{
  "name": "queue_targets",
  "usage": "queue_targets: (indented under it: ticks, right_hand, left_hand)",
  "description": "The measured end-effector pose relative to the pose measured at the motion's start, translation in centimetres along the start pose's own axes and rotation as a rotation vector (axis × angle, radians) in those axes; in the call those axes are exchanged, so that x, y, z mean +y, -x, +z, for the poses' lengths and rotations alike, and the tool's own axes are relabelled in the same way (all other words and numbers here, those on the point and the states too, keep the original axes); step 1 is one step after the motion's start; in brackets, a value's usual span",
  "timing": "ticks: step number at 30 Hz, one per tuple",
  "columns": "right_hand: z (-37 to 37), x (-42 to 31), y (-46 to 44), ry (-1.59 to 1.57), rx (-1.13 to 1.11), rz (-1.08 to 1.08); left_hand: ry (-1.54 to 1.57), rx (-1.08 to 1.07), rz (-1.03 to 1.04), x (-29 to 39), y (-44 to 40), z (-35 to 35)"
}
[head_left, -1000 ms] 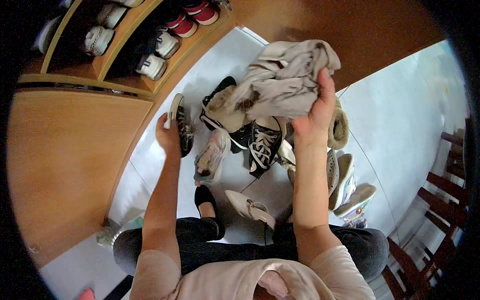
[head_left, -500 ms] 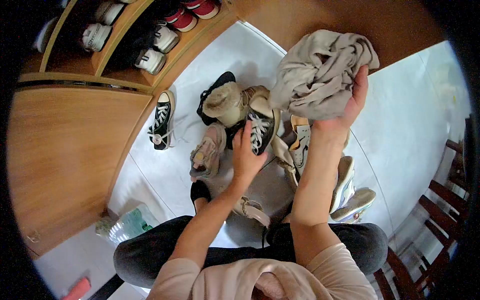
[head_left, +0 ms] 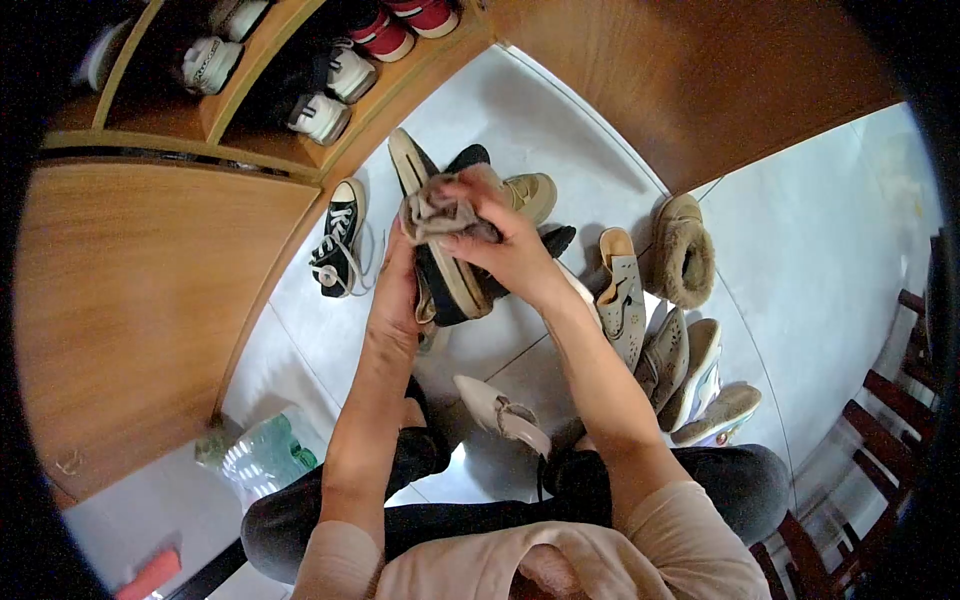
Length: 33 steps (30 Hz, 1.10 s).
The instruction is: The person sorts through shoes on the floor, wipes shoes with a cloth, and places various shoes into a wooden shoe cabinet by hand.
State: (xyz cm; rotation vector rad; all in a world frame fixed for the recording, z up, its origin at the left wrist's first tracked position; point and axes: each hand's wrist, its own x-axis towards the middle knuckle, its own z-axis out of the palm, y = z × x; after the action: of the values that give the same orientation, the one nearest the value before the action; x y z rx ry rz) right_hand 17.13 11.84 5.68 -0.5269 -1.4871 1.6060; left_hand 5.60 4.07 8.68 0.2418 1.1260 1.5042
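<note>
A black canvas sneaker [head_left: 452, 290] with a pale sole is raised above the floor, tilted on its side. My left hand [head_left: 398, 285] is closed around its near side. My right hand [head_left: 505, 235] grips a bunched grey-beige cloth [head_left: 432, 212] and presses it against the sneaker; some of the fingers are hidden in the folds. The matching black sneaker [head_left: 340, 240] with white laces lies on the floor at the left. Behind my hands, a tan boot [head_left: 530, 197] and a dark shoe [head_left: 468, 157] are partly covered.
An open cabinet [head_left: 240, 100] holds several shoes at the upper left. To the right lie a fur-lined boot [head_left: 684, 252], a perforated slipper [head_left: 622, 300] and pale sneakers [head_left: 695, 375]. A pointed shoe [head_left: 500, 412] lies near my knees. A plastic bottle [head_left: 265, 460] is at the lower left.
The sneaker has been lifted and turned over by my left hand. My right hand has brought the cloth from the upper right down onto it, now bunched smaller.
</note>
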Motion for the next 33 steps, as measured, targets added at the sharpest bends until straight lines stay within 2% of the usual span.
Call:
queue_targets:
  ticks: [3, 5, 8, 9, 10, 12, 13, 14, 16, 17, 18, 19, 20, 22, 23, 24, 26, 28, 29, 30, 32, 33]
  right_hand:
    - [-0.7, -0.2, 1.1, 0.033, -0.062, -0.016]
    - [-0.2, -0.5, 1.8, 0.086, -0.010, -0.007]
    - [0.2, -0.8, 1.4, 0.135, 0.110, -0.020]
    - [-0.2, -1.1, 0.6, 0.326, 0.197, -0.029]
    - [-0.6, -1.4, -0.3, 0.515, 0.279, -0.034]
    - [-2.4, -1.0, -3.3, 0.511, 0.443, -0.007]
    - [-3.2, -1.3, -4.1, 0.528, 0.397, 0.025]
    - [-3.8, -1.6, -4.5, 0.544, 0.354, 0.059]
    - [-2.8, -1.9, -3.5, 0.516, 0.360, 0.004]
    - [-2.0, -2.0, -2.6, 0.434, 0.360, 0.014]
    - [-1.5, -1.5, -1.4, 0.490, 0.303, -0.045]
    - [-0.2, -1.5, 0.2, 0.467, 0.211, -0.007]
    - [1.0, -1.6, 1.7, 0.442, 0.121, 0.032]
    - [2.3, -2.3, 3.0, 0.433, 0.151, 0.063]
    - [2.6, -2.6, 3.3, 0.422, 0.181, 0.097]
    - [2.2, -3.0, 3.0, 0.418, 0.192, 0.101]
    - [0.3, -3.3, 1.1, 0.622, 0.361, 0.023]
    - [-1.7, -2.7, -1.1, 0.581, 0.434, 0.055]
    - [-2.6, -2.6, -1.7, 0.537, 0.496, 0.074]
    - [-3.2, -2.6, -1.8, 0.551, 0.507, 0.070]
    - [-3.6, -2.4, -1.9, 0.408, 0.495, 0.141]
    - [-3.3, -2.7, -1.6, 0.451, 0.504, 0.112]
  left_hand:
    - [-0.084, 0.043, -0.037, -0.1, -1.2, -0.8]
    - [-0.103, 0.066, -0.053, -0.5, -1.5, -1.0]
    - [-0.335, -0.020, 0.137, -2.6, -2.4, -2.8]
    - [-0.308, 0.041, 0.030, -1.6, -0.4, 0.3]
    - [-0.302, 0.041, 0.023, -2.2, -0.2, 0.2]
    - [-0.769, -0.044, 0.180, -3.4, -0.1, 0.2]
    - [-0.822, -0.007, 0.151, -2.6, 1.4, 2.8]
    - [-0.805, -0.015, 0.191, -3.0, 1.2, 2.9]
    - [-0.690, 0.095, 0.137, -3.4, 0.8, 2.5]
    - [-0.599, 0.077, 0.106, -3.2, 0.2, 1.5]
    - [-0.509, 0.062, 0.074, -2.5, -0.4, 0.4]
    - [-0.423, 0.007, 0.182, -2.0, -0.6, 0.0]
    - [-0.115, 0.123, 0.036, -1.0, -0.9, -0.6]
    - [0.015, -0.087, 0.031, -0.6, -2.0, -2.9]
    - [0.011, -0.090, 0.028, -1.2, -1.9, -3.3]
    - [-0.181, -0.074, 0.059, -1.5, -1.2, -2.4]
    - [-0.521, -0.016, 0.117, -2.1, 0.2, -0.2]
    - [-0.389, -0.047, -0.049, -1.7, 1.9, 2.7]
    - [-0.423, -0.048, -0.073, -2.1, 2.0, 2.8]
    - [-0.317, -0.094, -0.118, -1.9, 2.4, 3.5]
    - [-0.146, -0.329, -0.135, -1.5, 2.7, 2.5]
    - [-0.139, -0.300, -0.157, -1.7, 2.6, 2.4]
